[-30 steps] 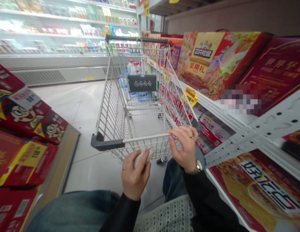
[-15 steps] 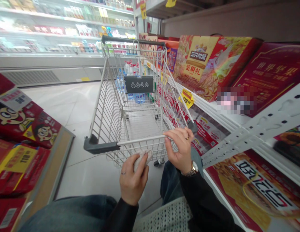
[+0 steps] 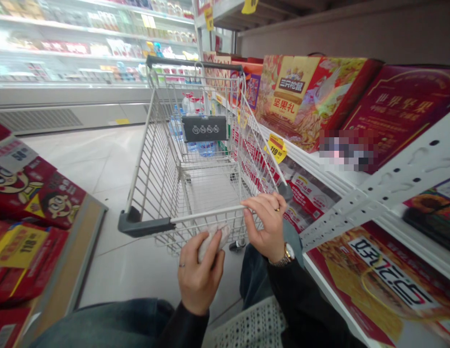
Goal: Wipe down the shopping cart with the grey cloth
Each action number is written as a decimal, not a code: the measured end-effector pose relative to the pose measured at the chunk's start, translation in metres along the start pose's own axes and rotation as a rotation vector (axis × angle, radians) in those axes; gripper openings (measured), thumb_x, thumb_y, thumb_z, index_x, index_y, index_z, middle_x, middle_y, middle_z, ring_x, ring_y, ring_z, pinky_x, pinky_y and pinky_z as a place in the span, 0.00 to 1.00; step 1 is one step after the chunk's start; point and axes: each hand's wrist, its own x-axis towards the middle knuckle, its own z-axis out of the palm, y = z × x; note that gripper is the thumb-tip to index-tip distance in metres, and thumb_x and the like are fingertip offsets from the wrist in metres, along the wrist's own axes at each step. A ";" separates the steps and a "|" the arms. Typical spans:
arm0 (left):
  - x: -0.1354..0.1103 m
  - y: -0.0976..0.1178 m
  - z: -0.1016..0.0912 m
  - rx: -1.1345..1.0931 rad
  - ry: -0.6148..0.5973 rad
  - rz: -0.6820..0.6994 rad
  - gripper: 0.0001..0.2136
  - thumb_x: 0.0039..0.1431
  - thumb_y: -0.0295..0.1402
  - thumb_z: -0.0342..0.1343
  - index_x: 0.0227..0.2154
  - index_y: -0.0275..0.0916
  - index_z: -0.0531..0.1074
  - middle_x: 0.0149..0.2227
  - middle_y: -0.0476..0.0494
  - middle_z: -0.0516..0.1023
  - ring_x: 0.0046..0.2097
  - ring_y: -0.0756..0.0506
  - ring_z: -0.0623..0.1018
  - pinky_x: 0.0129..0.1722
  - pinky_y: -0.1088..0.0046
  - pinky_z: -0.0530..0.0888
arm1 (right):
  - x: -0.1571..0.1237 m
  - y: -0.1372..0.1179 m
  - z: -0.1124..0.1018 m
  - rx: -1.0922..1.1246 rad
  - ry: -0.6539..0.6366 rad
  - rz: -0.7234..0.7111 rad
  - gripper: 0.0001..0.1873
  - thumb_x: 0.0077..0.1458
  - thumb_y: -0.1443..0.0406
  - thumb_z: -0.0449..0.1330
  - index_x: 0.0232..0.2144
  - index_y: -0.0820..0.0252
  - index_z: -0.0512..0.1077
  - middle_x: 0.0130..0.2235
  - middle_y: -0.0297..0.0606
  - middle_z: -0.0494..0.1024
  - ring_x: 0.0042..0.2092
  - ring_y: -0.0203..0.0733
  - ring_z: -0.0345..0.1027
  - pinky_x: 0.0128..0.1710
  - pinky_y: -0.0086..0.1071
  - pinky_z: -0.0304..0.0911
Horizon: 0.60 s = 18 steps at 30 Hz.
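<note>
left hand [image 3: 200, 273]: grip closed, lower | right hand [image 3: 265, 226]: grip curled, higher

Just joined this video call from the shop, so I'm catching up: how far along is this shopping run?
Done: the wire shopping cart stands in the aisle beside shelved nut gift boxes. In hand: the right hand grips the cart's handle bar, and the left hand holds a pale wrapped item. Left: the boxes remain shelved; how much else remains, I cannot tell.
</note>
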 end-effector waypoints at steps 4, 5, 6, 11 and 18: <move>-0.003 -0.001 0.007 0.008 0.003 0.026 0.23 0.52 0.22 0.65 0.52 0.41 0.75 0.50 0.36 0.73 0.51 0.41 0.74 0.55 0.62 0.73 | 0.000 0.000 -0.001 0.014 -0.011 -0.003 0.09 0.62 0.69 0.58 0.42 0.52 0.74 0.41 0.31 0.83 0.49 0.41 0.72 0.63 0.45 0.46; -0.006 -0.002 0.009 0.014 -0.009 0.033 0.23 0.52 0.22 0.65 0.52 0.41 0.75 0.49 0.36 0.74 0.51 0.41 0.75 0.54 0.62 0.73 | -0.001 0.001 -0.001 0.018 -0.020 -0.003 0.09 0.63 0.69 0.58 0.43 0.52 0.74 0.41 0.31 0.83 0.49 0.41 0.72 0.63 0.45 0.46; -0.009 -0.002 0.011 0.021 -0.024 0.037 0.23 0.53 0.23 0.65 0.52 0.41 0.75 0.49 0.36 0.74 0.51 0.41 0.75 0.54 0.62 0.73 | -0.001 0.001 -0.002 0.020 -0.029 -0.001 0.09 0.63 0.69 0.58 0.43 0.52 0.74 0.42 0.31 0.82 0.49 0.41 0.72 0.63 0.45 0.46; -0.006 0.000 0.008 0.007 -0.020 0.016 0.24 0.53 0.23 0.65 0.54 0.41 0.74 0.50 0.36 0.73 0.52 0.41 0.74 0.55 0.61 0.72 | -0.001 0.001 -0.002 0.021 -0.044 -0.002 0.09 0.64 0.69 0.58 0.44 0.51 0.74 0.42 0.31 0.82 0.50 0.41 0.72 0.63 0.46 0.45; -0.005 0.001 0.007 -0.002 -0.017 0.032 0.23 0.53 0.22 0.65 0.52 0.41 0.75 0.49 0.37 0.74 0.51 0.41 0.74 0.55 0.62 0.72 | -0.001 0.003 -0.010 0.004 -0.095 -0.010 0.10 0.65 0.68 0.57 0.47 0.50 0.74 0.45 0.31 0.82 0.52 0.41 0.71 0.64 0.46 0.45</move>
